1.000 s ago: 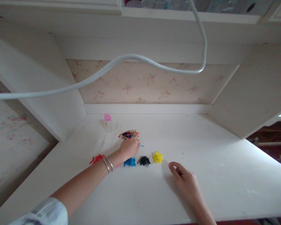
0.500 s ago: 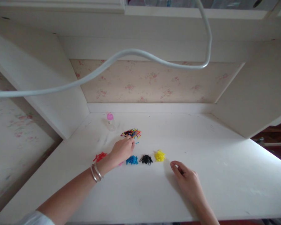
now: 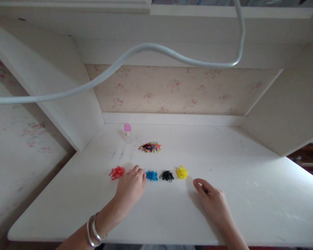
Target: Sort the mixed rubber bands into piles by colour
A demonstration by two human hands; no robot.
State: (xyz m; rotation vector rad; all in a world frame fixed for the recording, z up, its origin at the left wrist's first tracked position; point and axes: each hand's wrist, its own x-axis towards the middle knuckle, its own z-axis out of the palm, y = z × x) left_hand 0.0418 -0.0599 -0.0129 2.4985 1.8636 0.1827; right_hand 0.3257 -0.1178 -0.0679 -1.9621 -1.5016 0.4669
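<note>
My left hand (image 3: 131, 184) is closed, fingers curled and pressed together, right beside the blue pile of small rubber bands (image 3: 151, 175). It covers most of a pink pile (image 3: 130, 171); whatever its fingertips hold is hidden. To its left lies a red pile (image 3: 117, 172). Black rubber bands (image 3: 167, 175) and yellow ones (image 3: 182, 172) continue the row to the right. My right hand (image 3: 211, 198) rests on the tabletop right of the yellow pile, thumb and forefinger together, with nothing visible in them. Farther back is a heap of mixed-colour rubber bands (image 3: 150, 147).
A small clear bottle with a pink cap (image 3: 127, 132) stands behind and left of the mixed heap. The white desk (image 3: 156, 215) has side panels and a floral back wall (image 3: 159, 90). A white cable (image 3: 151, 47) crosses the upper view.
My left hand has come back from the mixed heap to the row, between the red and blue piles. The loose blue band near the heap no longer shows there. My right hand stays put.
</note>
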